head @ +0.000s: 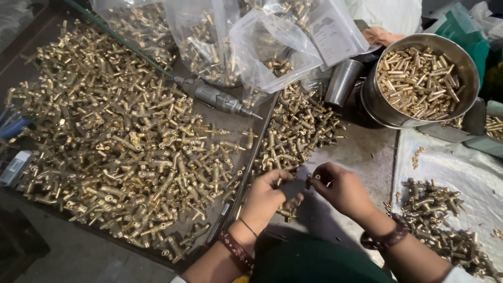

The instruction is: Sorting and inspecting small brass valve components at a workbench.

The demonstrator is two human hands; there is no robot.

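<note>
Brass fitting [288,211] in left hand [266,199] lies roughly crosswise.

A small metalworking or assembly workshop: a dark work tray [31,31] heaped with brass fittings [120,141] fills nine o'clock, a pneumatic hand tool [215,97] lies near eleven, clear plastic bags [262,47] of parts sit at twelve, and a steel bowl [466,68] of brass pins stands at two o'clock
</note>
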